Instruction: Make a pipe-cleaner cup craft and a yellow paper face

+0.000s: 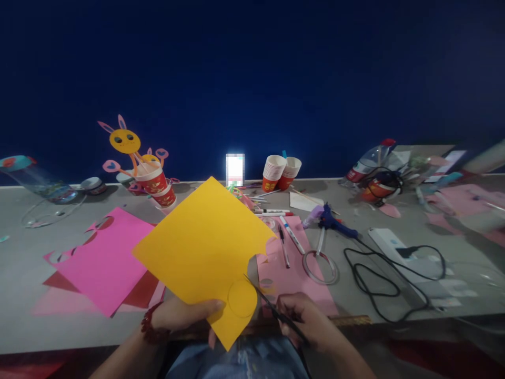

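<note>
My left hand pinches a large yellow sheet of paper near its lower corner, thumb on top and fingers underneath. A round outline is drawn on the sheet just right of that thumb, and curved notches show along its right edge. In my right hand are dark scissors, fingers wrapped around the handles. Their blades meet the paper's right edge beside the drawn circle. Beneath and behind the sheet lies pink paper with a black pen and a blue-capped marker on it.
Magenta paper lies left. Behind it stand red cups with a yellow bunny-eared figure. Stacked paper cups and a lit screen stand at the back. Right are a blue glue gun, tape roll, corded power strip and bottle.
</note>
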Motion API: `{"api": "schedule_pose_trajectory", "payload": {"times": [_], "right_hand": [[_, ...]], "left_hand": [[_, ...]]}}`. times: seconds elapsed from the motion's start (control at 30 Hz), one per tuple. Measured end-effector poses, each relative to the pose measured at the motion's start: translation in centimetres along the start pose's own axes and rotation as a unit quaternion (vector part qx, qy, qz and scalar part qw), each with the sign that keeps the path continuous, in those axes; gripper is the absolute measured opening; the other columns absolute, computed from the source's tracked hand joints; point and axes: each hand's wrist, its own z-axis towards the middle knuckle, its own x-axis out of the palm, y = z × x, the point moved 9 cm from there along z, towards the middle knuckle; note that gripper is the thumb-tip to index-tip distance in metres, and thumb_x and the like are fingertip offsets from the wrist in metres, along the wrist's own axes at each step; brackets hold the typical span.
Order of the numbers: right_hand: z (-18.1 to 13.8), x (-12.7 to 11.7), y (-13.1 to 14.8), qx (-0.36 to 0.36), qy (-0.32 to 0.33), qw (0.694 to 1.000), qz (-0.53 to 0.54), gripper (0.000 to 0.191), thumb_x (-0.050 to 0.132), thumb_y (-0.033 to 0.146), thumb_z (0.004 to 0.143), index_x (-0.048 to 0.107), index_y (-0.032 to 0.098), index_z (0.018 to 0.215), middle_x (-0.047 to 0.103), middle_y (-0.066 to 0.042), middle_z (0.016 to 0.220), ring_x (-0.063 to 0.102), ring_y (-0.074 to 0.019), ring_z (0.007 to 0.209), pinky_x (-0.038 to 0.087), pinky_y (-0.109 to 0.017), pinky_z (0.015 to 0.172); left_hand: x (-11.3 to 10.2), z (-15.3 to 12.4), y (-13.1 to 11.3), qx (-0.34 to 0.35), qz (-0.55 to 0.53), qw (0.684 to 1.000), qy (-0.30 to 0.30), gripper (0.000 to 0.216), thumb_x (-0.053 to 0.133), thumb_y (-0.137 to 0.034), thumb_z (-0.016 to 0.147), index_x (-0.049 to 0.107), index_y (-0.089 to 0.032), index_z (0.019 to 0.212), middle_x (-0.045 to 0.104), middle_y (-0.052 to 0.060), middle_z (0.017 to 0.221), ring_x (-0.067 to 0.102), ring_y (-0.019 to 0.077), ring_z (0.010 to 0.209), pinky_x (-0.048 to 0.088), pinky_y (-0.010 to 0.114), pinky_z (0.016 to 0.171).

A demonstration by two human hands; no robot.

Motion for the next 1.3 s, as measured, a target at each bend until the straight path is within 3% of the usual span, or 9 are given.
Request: {"api": "schedule_pose_trajectory", "payload": {"times": [0.1,0.27,0.33,0.5,0.77,1.0,1.3], "right_hand": [[0.0,-0.1,-0.1,0.006,-0.005,1.0,0.007,0.037,0.071,0.028,0.066,0.036,0.023,0.056,0.04,0.011,0.043,0.037,-0.0053,0.034,0.027,-0.017,0.038],[0.0,-0.2,0.7,-0.006,-0.012,1.0,0.006,0.032,0.067,0.025,0.066,0.037,0.023,0.057,0.045,0.009,0.044,0.038,-0.006,0.038,0.028,-0.018,0.041],[0.0,-0.2,0.7,-0.002,-0.01,1.0,0.003,0.031,0.068,0.026,0.066,0.038,0.022,0.057,0.046,0.009,0.044,0.039,-0.0061,0.038,0.029,-0.018,0.041],[0.1,0.3,0.2,0.028,0.006,0.999,0.016,0.034,0.075,0.035,0.063,0.044,0.022,0.061,0.051,0.008,0.048,0.046,-0.0075,0.039,0.032,-0.018,0.04],[0.0,0.6,0.4,0.017,0.02,0.999,0.026,0.051,0.078,0.054,0.063,0.039,0.022,0.06,0.046,0.008,0.051,0.046,-0.0066,0.039,0.032,-0.018,0.04],[0.0,0.4,0.3,0.006,0.016,1.0,0.004,0.045,0.076,0.046,0.067,0.038,0.022,0.061,0.045,0.009,0.051,0.045,-0.0069,0.04,0.032,-0.018,0.041],[0.1,0.2,0.0,0.001,0.008,1.0,-0.004,0.04,0.073,0.037,0.067,0.038,0.022,0.058,0.044,0.009,0.049,0.043,-0.0066,0.038,0.029,-0.018,0.039]], "left_hand": [[-0.3,-0.1,0.5,-0.01,-0.012,1.0,-0.021,0.053,0.051,-0.055,0.097,0.071,-0.013,0.071,0.071,0.008,0.059,0.068,0.0187,0.059,0.054,0.028,0.066],[-2.6,-1.1,2.6,-0.011,-0.032,0.984,-0.175,0.044,0.059,-0.05,0.095,0.073,-0.011,0.08,0.071,0.007,0.058,0.065,0.0159,0.049,0.051,0.023,0.051],[-3.0,-1.3,3.2,-0.011,-0.034,0.978,-0.207,0.046,0.061,-0.05,0.094,0.074,-0.01,0.076,0.07,0.007,0.056,0.064,0.0149,0.045,0.049,0.021,0.046],[-2.6,-1.1,2.9,-0.027,-0.028,0.981,-0.192,0.048,0.063,-0.051,0.092,0.074,-0.01,0.069,0.069,0.007,0.052,0.062,0.0141,0.043,0.048,0.02,0.045],[-2.2,-1.0,2.1,-0.05,-0.037,0.984,-0.164,0.05,0.063,-0.055,0.091,0.074,-0.013,0.067,0.069,0.005,0.052,0.061,0.0116,0.045,0.047,0.018,0.048],[-2.4,-0.8,1.8,-0.051,-0.029,0.985,-0.16,0.053,0.063,-0.058,0.09,0.071,-0.014,0.062,0.068,0.005,0.052,0.06,0.0121,0.045,0.049,0.019,0.049],[-2.5,-0.9,2.0,-0.061,-0.03,0.987,-0.146,0.051,0.062,-0.059,0.09,0.072,-0.013,0.069,0.069,0.007,0.055,0.06,0.013,0.045,0.049,0.021,0.049]]}}
